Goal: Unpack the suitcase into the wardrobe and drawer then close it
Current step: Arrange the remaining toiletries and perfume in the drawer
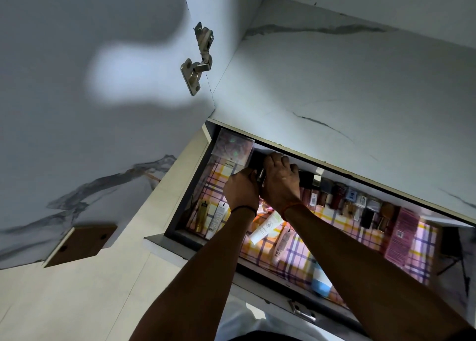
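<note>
No text legible anywhere. The white tube (pixel 265 226) carries a round emblem and the pink box (pixel 401 233) rows of print. Both are too blurred to read.

Metal hinge (pixel 199 57) on marbled door (pixel 77 108)

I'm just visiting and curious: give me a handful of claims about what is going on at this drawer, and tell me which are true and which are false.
1. The drawer is pulled open. True.
2. Both hands reach into the drawer's far end. True: the left hand and right hand meet at a dark item there.
3. The drawer is lined with plain white paper. False: the liner is checked in pink, yellow and purple.
4. A white tube lies in the drawer below the wrists. True.
5. The wardrobe door is shut. False: it stands open, its hinge exposed.
</note>
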